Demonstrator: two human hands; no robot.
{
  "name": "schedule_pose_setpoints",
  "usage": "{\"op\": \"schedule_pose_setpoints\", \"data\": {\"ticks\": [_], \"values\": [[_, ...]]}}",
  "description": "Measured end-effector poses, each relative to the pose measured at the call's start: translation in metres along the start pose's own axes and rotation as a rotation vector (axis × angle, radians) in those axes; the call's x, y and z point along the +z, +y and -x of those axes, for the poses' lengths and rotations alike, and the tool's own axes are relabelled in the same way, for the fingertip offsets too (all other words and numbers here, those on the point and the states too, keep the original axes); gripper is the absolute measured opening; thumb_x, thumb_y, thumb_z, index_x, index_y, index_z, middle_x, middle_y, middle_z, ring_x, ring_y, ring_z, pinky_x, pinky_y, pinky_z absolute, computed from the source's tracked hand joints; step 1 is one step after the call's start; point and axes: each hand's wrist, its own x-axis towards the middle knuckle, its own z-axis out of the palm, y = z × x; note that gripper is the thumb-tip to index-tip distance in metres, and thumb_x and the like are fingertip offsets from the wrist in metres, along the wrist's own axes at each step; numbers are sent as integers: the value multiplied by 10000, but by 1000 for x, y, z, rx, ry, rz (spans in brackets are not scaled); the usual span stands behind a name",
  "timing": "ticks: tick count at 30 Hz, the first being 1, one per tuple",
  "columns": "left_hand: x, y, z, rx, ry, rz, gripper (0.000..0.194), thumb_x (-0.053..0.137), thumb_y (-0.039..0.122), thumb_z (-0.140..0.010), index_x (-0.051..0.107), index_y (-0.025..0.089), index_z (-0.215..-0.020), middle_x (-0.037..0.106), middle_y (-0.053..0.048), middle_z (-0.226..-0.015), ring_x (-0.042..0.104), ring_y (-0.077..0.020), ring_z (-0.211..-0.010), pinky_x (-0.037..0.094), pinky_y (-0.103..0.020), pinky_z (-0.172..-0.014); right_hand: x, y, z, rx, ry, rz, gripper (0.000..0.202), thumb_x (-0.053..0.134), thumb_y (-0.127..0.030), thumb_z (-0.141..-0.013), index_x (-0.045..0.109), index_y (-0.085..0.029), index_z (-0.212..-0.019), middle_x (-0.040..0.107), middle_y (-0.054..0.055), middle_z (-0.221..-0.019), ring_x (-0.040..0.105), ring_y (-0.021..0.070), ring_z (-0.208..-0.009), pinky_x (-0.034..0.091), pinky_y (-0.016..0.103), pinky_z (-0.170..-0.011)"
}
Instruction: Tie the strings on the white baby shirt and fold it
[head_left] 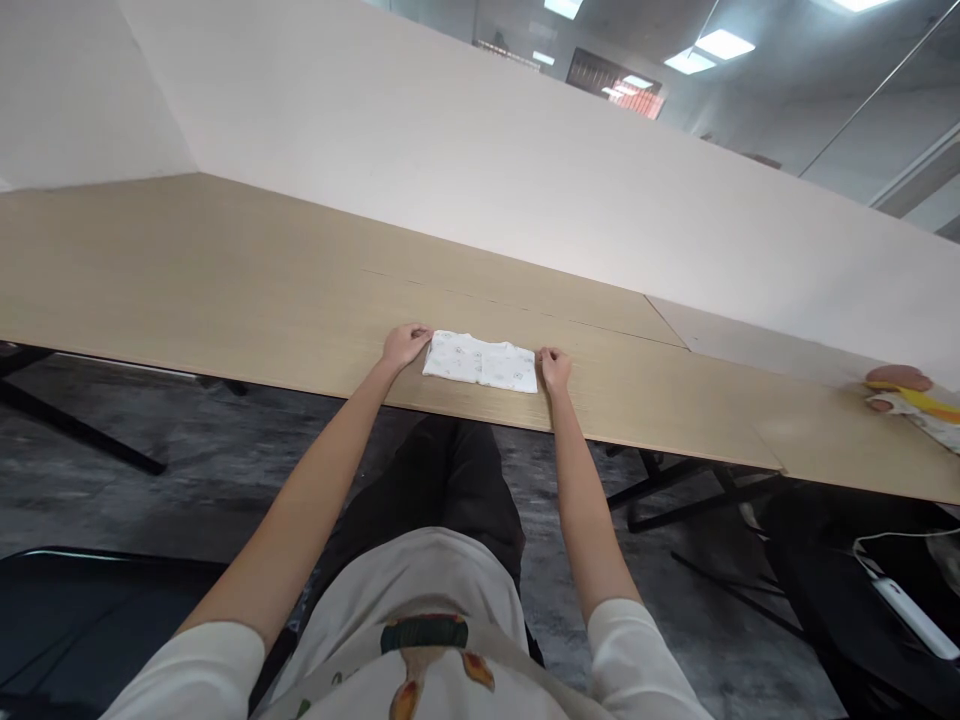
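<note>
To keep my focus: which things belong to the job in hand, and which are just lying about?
In use:
cloth, between the hands
left hand, at its left end
right hand, at its right end
table

Lying about:
yellow bundle, far right
white device, lower right

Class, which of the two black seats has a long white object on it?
The right-hand seat, carrying the white object; the left-hand seat shows none.
</note>
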Motion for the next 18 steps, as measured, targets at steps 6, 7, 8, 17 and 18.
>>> {"op": "schedule_pose_setpoints", "data": {"ticks": [6, 7, 8, 17, 18], "values": [[-1, 1, 1, 10, -1, -2, 334, 532, 384, -870, 773, 187, -991, 758, -100, -1093, 682, -250, -1014, 502, -327, -902, 1, 1, -1, 8, 26, -29, 331, 440, -396, -785, 662, -163, -705, 730, 131, -821, 625, 241, -770, 441, 312, -733], [-1, 1, 1, 7, -2, -2, 336, 532, 386, -870, 773, 188, -994, 758, -102, -1094, 681, -251, -1015, 503, -330, -903, 1, 1, -1, 7, 26, -31, 330, 441, -394, -783, 664, -164, -705, 730, 129, -820, 625, 241, -772, 443, 313, -737], [-1, 1, 0, 3, -5, -2, 337, 534, 388, -869, 773, 187, -996, 758, -105, -1093, 681, -252, -1015, 503, -331, -903, 1, 0, 0, 6, 24, -32, 329, 441, -391, -782, 667, -164, -706, 730, 128, -820, 626, 240, -776, 445, 314, -742], [0, 0, 1, -16, -3, 9, 320, 533, 370, -869, 771, 190, -984, 761, -92, -1082, 676, -240, -1013, 499, -308, -894, -3, -7, 3, -16, -38, 39, 312, 471, -347, -785, 711, -149, -760, 750, 125, -872, 653, 248, -815, 478, 326, -787], [0, -1, 0, -16, 2, 9, 317, 533, 366, -868, 771, 189, -982, 761, -95, -1077, 676, -244, -1010, 499, -313, -893, -3, -8, 3, -12, -47, 44, 313, 476, -342, -792, 721, -148, -787, 756, 130, -905, 663, 249, -838, 483, 325, -802]]}}
